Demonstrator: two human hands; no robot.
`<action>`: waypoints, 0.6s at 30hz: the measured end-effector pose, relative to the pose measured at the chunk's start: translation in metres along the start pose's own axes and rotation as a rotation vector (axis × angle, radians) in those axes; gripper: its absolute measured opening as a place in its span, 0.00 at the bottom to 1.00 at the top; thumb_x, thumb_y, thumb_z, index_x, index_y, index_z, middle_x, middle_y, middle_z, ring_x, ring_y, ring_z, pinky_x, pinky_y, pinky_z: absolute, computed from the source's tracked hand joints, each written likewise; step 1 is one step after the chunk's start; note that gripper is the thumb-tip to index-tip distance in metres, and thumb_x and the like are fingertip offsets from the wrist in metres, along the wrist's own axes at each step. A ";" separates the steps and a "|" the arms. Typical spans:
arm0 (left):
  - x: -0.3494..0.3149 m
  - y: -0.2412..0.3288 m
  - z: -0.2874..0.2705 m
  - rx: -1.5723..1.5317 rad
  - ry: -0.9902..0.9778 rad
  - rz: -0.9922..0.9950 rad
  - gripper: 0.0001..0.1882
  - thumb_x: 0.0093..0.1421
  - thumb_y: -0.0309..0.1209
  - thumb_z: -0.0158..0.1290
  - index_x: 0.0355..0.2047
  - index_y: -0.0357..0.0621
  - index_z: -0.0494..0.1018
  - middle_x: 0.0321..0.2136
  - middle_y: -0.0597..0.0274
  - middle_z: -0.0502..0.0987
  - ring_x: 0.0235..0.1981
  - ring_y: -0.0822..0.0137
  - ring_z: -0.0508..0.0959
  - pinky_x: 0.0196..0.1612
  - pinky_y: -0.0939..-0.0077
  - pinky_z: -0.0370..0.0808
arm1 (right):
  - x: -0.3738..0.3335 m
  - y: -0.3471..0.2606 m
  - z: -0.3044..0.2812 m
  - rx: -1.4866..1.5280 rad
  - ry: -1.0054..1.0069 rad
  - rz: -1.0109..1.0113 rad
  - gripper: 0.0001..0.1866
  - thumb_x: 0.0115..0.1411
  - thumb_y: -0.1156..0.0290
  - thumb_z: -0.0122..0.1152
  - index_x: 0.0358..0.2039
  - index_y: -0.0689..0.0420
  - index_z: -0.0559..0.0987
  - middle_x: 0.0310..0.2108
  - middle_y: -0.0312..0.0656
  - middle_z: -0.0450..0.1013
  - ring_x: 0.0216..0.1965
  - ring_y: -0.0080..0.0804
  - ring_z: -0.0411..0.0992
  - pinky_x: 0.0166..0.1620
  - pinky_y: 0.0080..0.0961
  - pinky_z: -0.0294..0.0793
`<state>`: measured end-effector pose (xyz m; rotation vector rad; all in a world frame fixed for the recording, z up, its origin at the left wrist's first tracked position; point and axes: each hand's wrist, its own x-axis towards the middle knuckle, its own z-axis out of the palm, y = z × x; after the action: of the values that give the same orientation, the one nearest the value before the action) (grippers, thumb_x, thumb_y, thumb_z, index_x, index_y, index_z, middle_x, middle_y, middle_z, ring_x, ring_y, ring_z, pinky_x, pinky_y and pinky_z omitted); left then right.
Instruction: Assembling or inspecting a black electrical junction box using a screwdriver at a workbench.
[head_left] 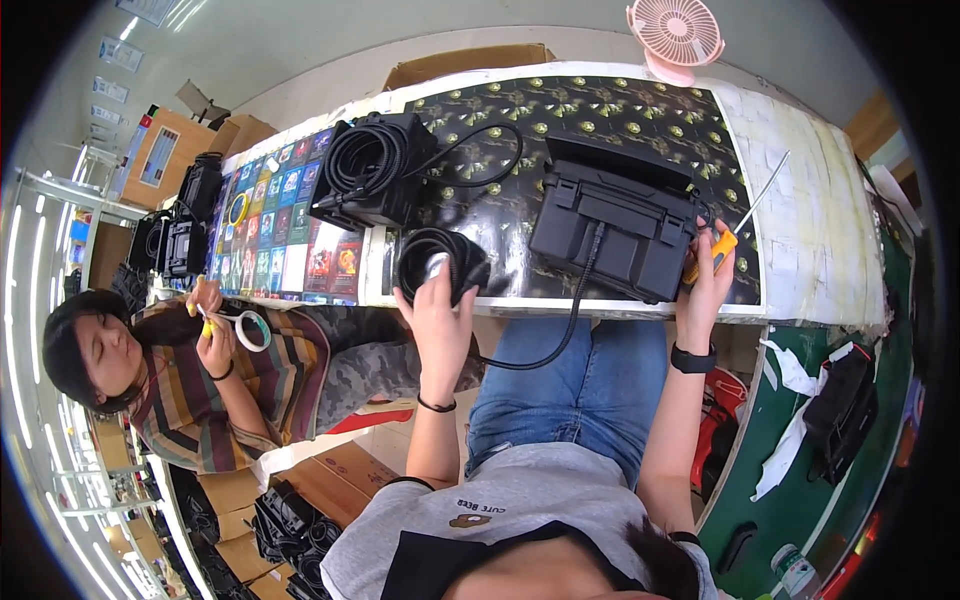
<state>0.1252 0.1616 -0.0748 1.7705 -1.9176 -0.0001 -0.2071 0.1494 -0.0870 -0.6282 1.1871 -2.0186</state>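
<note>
A black plastic box (610, 232) with its lid (622, 165) raised stands on the dark patterned table mat, to the right of the middle. From its front a black cable (572, 335) droops over the table edge and runs left towards a coil of black cable (425, 255). My left hand (440, 310) grips that coil at the table's front edge. At the box's right side, my right hand (706, 285) is closed around a screwdriver (718, 256) with an orange-yellow handle. Its long thin shaft points up and to the right. The fingertips lie close to the box's side.
Left of the box is another black box (405, 205) with a coiled cable (365, 160) on it. A yellow ring (238, 208) lies farther left. A pink fan (677, 35) stands at the back. At left, a co-worker holds a roll of tape (253, 331). A green surface (745, 480) is at right.
</note>
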 end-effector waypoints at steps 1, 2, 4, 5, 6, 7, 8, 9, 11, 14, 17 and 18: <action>-0.001 -0.004 -0.001 -0.109 0.061 -0.019 0.27 0.60 0.34 0.60 0.59 0.42 0.69 0.42 0.55 0.77 0.49 0.55 0.75 0.67 0.36 0.48 | 0.000 0.000 0.001 0.008 -0.006 -0.003 0.18 0.70 0.71 0.53 0.58 0.55 0.66 0.54 0.44 0.72 0.41 0.19 0.71 0.44 0.18 0.72; -0.003 -0.009 -0.003 -0.169 0.101 -0.035 0.26 0.60 0.31 0.60 0.57 0.37 0.69 0.44 0.51 0.77 0.50 0.53 0.75 0.66 0.41 0.53 | 0.000 -0.001 0.002 0.015 -0.013 -0.006 0.18 0.70 0.71 0.53 0.58 0.55 0.66 0.54 0.44 0.72 0.41 0.20 0.71 0.44 0.18 0.72; 0.000 -0.010 -0.008 -0.445 0.199 -0.089 0.26 0.58 0.27 0.61 0.56 0.32 0.69 0.47 0.47 0.76 0.52 0.48 0.74 0.65 0.47 0.59 | -0.001 0.000 0.005 0.008 -0.014 -0.003 0.17 0.70 0.71 0.53 0.58 0.55 0.66 0.54 0.44 0.73 0.41 0.20 0.71 0.44 0.18 0.72; 0.003 0.002 -0.011 -0.504 0.282 -0.094 0.26 0.56 0.23 0.62 0.54 0.28 0.68 0.47 0.43 0.75 0.53 0.43 0.73 0.64 0.51 0.63 | 0.000 0.000 0.004 0.011 -0.017 0.000 0.17 0.70 0.72 0.53 0.58 0.55 0.66 0.54 0.44 0.73 0.41 0.20 0.71 0.44 0.18 0.72; 0.007 0.009 -0.012 -0.511 0.368 0.008 0.26 0.54 0.21 0.62 0.53 0.27 0.69 0.46 0.43 0.76 0.53 0.41 0.73 0.64 0.48 0.62 | 0.000 0.000 0.003 0.014 -0.021 0.002 0.17 0.70 0.72 0.53 0.58 0.55 0.66 0.54 0.44 0.73 0.41 0.20 0.71 0.44 0.18 0.72; 0.014 0.018 -0.012 -0.520 0.422 0.112 0.26 0.53 0.21 0.62 0.52 0.27 0.70 0.46 0.44 0.76 0.53 0.42 0.72 0.64 0.47 0.62 | 0.001 0.000 0.001 0.017 -0.015 0.011 0.18 0.69 0.72 0.53 0.58 0.55 0.66 0.54 0.44 0.73 0.41 0.20 0.71 0.44 0.18 0.72; 0.021 0.028 -0.015 -0.529 0.473 0.216 0.26 0.52 0.21 0.62 0.52 0.27 0.70 0.46 0.44 0.76 0.53 0.43 0.72 0.64 0.46 0.62 | 0.001 -0.002 -0.001 0.011 -0.009 0.008 0.18 0.69 0.72 0.53 0.58 0.55 0.66 0.54 0.44 0.73 0.41 0.20 0.71 0.44 0.18 0.72; 0.027 0.041 -0.020 -0.456 0.516 0.314 0.27 0.50 0.23 0.64 0.50 0.27 0.71 0.46 0.46 0.76 0.54 0.43 0.72 0.64 0.40 0.61 | 0.001 -0.004 -0.002 0.017 -0.008 0.024 0.18 0.69 0.72 0.54 0.58 0.55 0.66 0.54 0.44 0.72 0.41 0.20 0.71 0.44 0.18 0.73; 0.033 0.061 -0.015 -0.559 0.587 0.451 0.28 0.48 0.28 0.67 0.49 0.33 0.73 0.46 0.53 0.77 0.53 0.44 0.72 0.64 0.37 0.59 | 0.001 -0.006 -0.002 0.026 -0.005 0.040 0.18 0.69 0.72 0.54 0.58 0.55 0.66 0.54 0.44 0.72 0.40 0.20 0.71 0.44 0.18 0.73; 0.049 0.087 -0.009 -0.532 0.496 0.735 0.31 0.47 0.28 0.65 0.54 0.42 0.72 0.45 0.59 0.77 0.55 0.51 0.72 0.66 0.41 0.57 | 0.001 -0.006 -0.002 0.077 -0.029 0.053 0.19 0.69 0.72 0.55 0.58 0.55 0.66 0.54 0.45 0.72 0.41 0.20 0.72 0.44 0.18 0.73; 0.060 0.113 -0.008 -0.289 0.009 0.862 0.40 0.46 0.35 0.65 0.61 0.46 0.66 0.54 0.61 0.72 0.60 0.59 0.69 0.68 0.44 0.53 | 0.002 -0.001 -0.004 0.120 -0.050 0.036 0.19 0.68 0.73 0.55 0.58 0.55 0.65 0.54 0.45 0.72 0.41 0.20 0.72 0.44 0.18 0.73; 0.060 0.119 -0.009 -0.203 -0.092 0.874 0.45 0.44 0.38 0.65 0.63 0.45 0.64 0.58 0.62 0.69 0.62 0.60 0.67 0.68 0.44 0.52 | 0.001 0.000 -0.003 0.107 -0.032 0.028 0.19 0.68 0.73 0.55 0.58 0.55 0.66 0.55 0.46 0.72 0.40 0.20 0.72 0.44 0.17 0.73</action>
<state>0.0172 0.1256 -0.0038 0.7112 -2.4972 0.0329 -0.2105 0.1501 -0.0882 -0.5858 1.0554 -2.0268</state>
